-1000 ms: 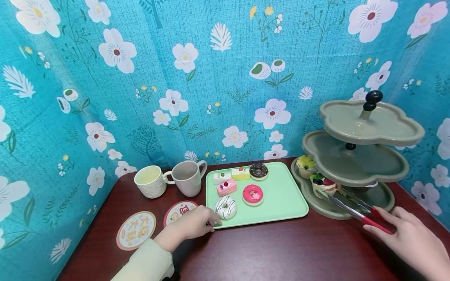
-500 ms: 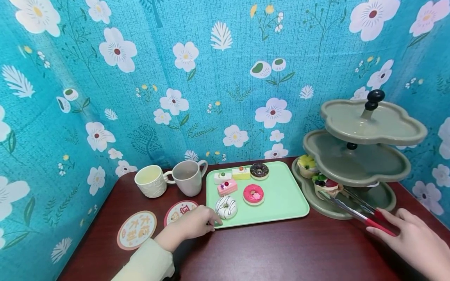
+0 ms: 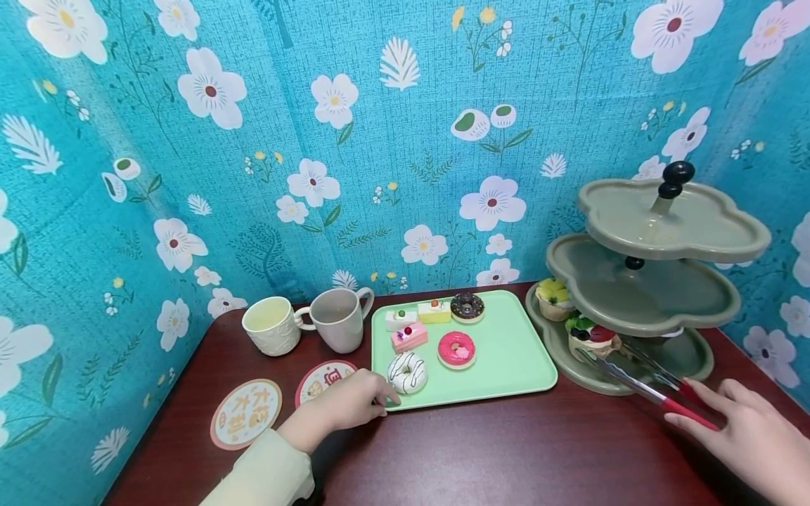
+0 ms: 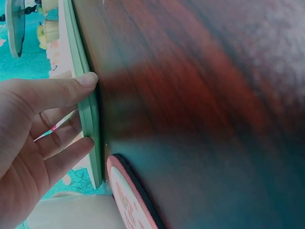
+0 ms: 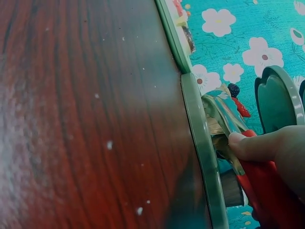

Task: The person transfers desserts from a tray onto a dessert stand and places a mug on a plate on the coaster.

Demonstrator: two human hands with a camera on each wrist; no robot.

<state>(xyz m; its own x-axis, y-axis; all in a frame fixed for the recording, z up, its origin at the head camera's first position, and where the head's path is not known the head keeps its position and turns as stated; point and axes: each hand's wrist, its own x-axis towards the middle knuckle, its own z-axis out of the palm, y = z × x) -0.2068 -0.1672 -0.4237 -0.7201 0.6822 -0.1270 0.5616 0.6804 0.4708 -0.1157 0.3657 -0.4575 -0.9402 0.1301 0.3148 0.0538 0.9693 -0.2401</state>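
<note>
The silver tongs with red handles [image 3: 690, 413] have slid back slightly from the berry-topped tart [image 3: 593, 343], right of the light-green tray [image 3: 509, 362] on the shiny grey-green stand [image 3: 652, 295]; maybe it's being let go. The right hand [image 3: 747, 425] grips the tongs; the left hand [image 3: 354, 400] pinches the tray's corner. Three iced ring donuts [image 3: 446, 349], three little cake blocks [image 3: 410, 339] on the tray; two tarts show.

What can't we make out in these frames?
Head view: print on red-rimmed coaster, partly covered by left hand.
Head view: white-edged item, mostly hidden by middle tier.
Left wrist view: mug, cut off by bottom edge.
Right wrist view: handle ends of tongs, cut off by bottom edge.
</note>
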